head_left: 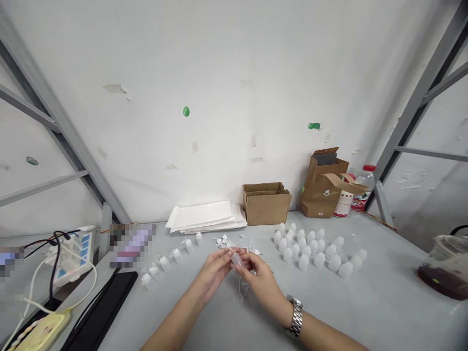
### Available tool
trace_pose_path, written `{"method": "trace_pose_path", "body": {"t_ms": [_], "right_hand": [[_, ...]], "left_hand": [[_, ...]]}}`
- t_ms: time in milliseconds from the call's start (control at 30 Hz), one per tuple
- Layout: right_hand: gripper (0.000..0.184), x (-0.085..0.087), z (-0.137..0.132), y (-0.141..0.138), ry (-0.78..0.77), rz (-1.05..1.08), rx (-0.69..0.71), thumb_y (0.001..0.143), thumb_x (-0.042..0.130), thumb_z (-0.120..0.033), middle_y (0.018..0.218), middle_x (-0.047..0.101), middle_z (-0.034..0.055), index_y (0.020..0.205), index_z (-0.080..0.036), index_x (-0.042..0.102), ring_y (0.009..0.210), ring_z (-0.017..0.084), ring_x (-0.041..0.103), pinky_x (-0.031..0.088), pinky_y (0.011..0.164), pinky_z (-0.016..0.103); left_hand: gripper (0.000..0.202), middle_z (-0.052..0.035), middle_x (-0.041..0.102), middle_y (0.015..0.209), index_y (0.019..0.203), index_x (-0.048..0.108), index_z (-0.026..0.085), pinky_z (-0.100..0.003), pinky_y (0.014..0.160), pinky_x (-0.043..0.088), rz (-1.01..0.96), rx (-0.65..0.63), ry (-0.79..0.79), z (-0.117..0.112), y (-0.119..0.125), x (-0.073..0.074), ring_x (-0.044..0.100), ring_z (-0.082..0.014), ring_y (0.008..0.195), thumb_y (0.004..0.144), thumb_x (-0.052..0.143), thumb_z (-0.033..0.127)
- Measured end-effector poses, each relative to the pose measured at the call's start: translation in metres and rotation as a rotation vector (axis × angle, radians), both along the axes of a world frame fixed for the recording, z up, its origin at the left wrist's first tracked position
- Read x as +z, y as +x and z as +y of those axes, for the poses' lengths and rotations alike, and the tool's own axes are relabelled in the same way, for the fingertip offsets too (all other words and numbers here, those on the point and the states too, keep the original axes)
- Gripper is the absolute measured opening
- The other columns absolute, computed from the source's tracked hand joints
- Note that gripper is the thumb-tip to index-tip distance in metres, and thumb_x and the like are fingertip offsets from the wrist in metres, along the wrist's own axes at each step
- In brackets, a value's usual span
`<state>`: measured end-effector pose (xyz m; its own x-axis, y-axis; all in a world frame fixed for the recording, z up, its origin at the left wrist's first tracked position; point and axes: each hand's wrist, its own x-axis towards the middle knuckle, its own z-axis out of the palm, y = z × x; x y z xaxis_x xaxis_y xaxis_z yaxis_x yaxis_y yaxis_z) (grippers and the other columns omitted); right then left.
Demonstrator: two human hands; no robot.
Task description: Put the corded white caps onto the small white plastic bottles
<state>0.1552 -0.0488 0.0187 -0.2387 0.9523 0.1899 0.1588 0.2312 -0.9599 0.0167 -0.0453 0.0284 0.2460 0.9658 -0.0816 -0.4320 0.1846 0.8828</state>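
Note:
A small clear plastic bottle [237,260] is held between my two hands, tilted, above the middle of the table. My left hand [215,271] has its fingertips at the bottle's upper end; what they pinch there is hidden. My right hand [261,279], with a metal watch on the wrist, is closed around the bottle's side. Behind and below my hands lies a loose heap of small white parts with cords [224,241]. On the left stands a slanting row of small white bottles [176,255] with loops at their tops. Several frosted white bottles [302,262] stand grouped on the right.
A stack of white envelopes [204,217], an open cardboard box [268,204] and a brown paper bag [320,190] line the wall. A power strip [75,258] with cables and a black flat object [104,312] lie left. A container of dark liquid [446,273] stands far right.

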Motion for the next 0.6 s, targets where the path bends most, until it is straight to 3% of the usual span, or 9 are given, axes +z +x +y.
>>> {"method": "trace_pose_path", "body": {"t_ms": [200,400,500,600], "right_hand": [[0.014,-0.010,-0.001,0.001,0.245,-0.183,-0.080,0.077,0.055,-0.032,0.076,0.057,0.0028,0.082,-0.019,0.057,0.065,0.015,0.048,0.040,0.062,0.027],[0.017,-0.016,-0.002,0.004,0.467,-0.314,-0.094,0.083,0.048,-0.030,0.082,0.056,0.0071,0.092,-0.019,0.055,0.077,0.020,0.050,0.040,0.069,0.032],[0.017,-0.011,-0.003,0.004,0.443,-0.282,-0.085,0.083,0.047,-0.031,0.081,0.055,0.0068,0.091,-0.018,0.056,0.077,0.020,0.049,0.040,0.070,0.032],[0.020,-0.004,-0.003,0.002,0.269,-0.174,-0.030,0.084,0.045,-0.034,0.078,0.056,0.0043,0.085,-0.018,0.057,0.070,0.017,0.049,0.040,0.066,0.028]], "left_hand": [[0.024,-0.0112,0.066,0.096,0.087,0.067,0.013,-0.033,0.087,0.039,-0.013,0.023,-0.015,-0.002,0.001,-0.002,0.057,-0.0231,0.096,0.071,0.062,0.030],[0.027,-0.0124,0.065,0.100,0.090,0.067,0.012,-0.033,0.088,0.037,-0.018,0.017,-0.010,-0.004,0.003,-0.001,0.054,-0.0236,0.100,0.071,0.062,0.031],[0.026,-0.0129,0.064,0.102,0.091,0.066,0.011,-0.034,0.088,0.037,-0.051,-0.022,0.015,-0.005,0.003,0.001,0.055,-0.0233,0.098,0.073,0.060,0.029],[0.025,-0.0115,0.065,0.098,0.090,0.066,0.013,-0.034,0.086,0.038,-0.097,-0.011,0.001,-0.003,0.003,0.001,0.056,-0.0216,0.095,0.076,0.056,0.030]]}}
